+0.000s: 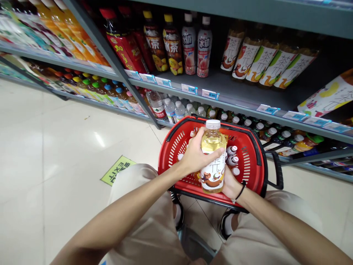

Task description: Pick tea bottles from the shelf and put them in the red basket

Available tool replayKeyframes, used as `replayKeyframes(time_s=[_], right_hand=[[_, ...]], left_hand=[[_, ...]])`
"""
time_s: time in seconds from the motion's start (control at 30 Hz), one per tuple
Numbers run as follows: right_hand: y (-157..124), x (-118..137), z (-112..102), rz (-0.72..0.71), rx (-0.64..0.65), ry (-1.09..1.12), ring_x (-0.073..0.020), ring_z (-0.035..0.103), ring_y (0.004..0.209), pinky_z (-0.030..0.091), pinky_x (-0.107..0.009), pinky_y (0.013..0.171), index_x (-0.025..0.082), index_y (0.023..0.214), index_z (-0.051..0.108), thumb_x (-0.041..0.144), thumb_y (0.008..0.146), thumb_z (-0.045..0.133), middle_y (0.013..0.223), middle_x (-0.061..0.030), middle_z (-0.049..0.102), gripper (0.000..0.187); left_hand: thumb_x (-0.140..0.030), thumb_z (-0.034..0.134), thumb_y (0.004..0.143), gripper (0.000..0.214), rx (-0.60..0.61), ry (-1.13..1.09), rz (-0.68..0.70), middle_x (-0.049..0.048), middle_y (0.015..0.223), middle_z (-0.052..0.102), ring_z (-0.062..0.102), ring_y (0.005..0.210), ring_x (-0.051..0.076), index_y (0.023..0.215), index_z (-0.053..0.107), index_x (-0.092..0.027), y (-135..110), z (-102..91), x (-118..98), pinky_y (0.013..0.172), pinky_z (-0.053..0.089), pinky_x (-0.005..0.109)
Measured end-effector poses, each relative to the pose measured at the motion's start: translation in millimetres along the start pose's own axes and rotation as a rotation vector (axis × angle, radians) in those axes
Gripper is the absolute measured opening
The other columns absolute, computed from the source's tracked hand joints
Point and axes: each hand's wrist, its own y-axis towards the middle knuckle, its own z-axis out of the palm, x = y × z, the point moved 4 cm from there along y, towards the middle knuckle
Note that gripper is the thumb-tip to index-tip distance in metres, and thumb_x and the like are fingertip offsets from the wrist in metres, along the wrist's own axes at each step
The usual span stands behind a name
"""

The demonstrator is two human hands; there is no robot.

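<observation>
Over the red shopping basket (255, 173), I hold a clear bottle of pale yellow tea drink (213, 169) with a white cap and a white illustrated label. My left hand (194, 154) is closed round its left side, the thumb lying across the front above the label. From the lower right, my right hand (230, 183) grips the same bottle; most of its fingers are hidden behind it. Inside the basket, to the right of the held bottle, lie white-capped bottles (232, 161). More bottles are partly covered by my hands.
A grey shelf (193, 84) ahead carries red bottles (124, 44), iced tea bottles (173, 48) and several tea bottles (271, 64). Rows of drinks (179, 108) stand on the lower level. The basket handle (275, 171) sticks out right. A green floor sign (117, 171) lies left of my knee.
</observation>
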Motion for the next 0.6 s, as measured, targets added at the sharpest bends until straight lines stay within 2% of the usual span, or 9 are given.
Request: replayKeyframes(time_s=[0.23, 0.33, 0.43, 0.6], right_hand=[[-1.7, 1.1, 4.0, 0.004, -0.045, 0.062, -0.0268, 0.073, 0.100, 0.060, -0.043, 0.087, 0.021, 0.130, 0.066, 0.047, 0.105, 0.045, 0.109, -0.0102, 0.077, 0.042], [-3.1, -1.1, 3.5, 0.055, -0.044, 0.105, -0.0259, 0.073, 0.099, 0.059, -0.043, 0.091, 0.018, 0.131, 0.066, 0.045, 0.107, 0.043, 0.108, -0.0106, 0.077, 0.043], [-4.1, -3.3, 1.2, 0.103, -0.104, 0.146, -0.0253, 0.074, 0.098, 0.059, -0.044, 0.093, 0.017, 0.130, 0.066, 0.042, 0.108, 0.040, 0.105, -0.0104, 0.078, 0.042], [-7.8, -0.9, 7.0, 0.098, -0.165, 0.214, -0.0243, 0.074, 0.095, 0.059, -0.043, 0.092, 0.015, 0.131, 0.065, 0.039, 0.111, 0.034, 0.104, -0.0108, 0.078, 0.044]], left_hand=[[-0.038, 0.084, 0.079, 0.051, -0.009, 0.006, -0.004, 0.0084, 0.106, 0.073, 0.072, 0.092, 0.022, 0.115, 0.055, -0.017, 1.2, 0.0, -1.3, 0.081, 0.059, 0.033], [-0.041, 0.082, 0.080, 0.051, -0.012, 0.021, -0.016, 0.0083, 0.106, 0.073, 0.072, 0.093, 0.022, 0.115, 0.055, -0.017, 1.3, -0.1, -1.1, 0.082, 0.059, 0.033], [-0.041, 0.081, 0.082, 0.050, 0.001, 0.016, -0.020, 0.0085, 0.108, 0.073, 0.072, 0.095, 0.023, 0.116, 0.054, -0.018, 1.2, 0.6, -0.6, 0.083, 0.058, 0.033], [-0.041, 0.081, 0.082, 0.050, -0.001, 0.014, -0.020, 0.0095, 0.109, 0.073, 0.072, 0.096, 0.023, 0.117, 0.053, -0.017, 1.4, 0.4, 0.9, 0.085, 0.058, 0.034]])
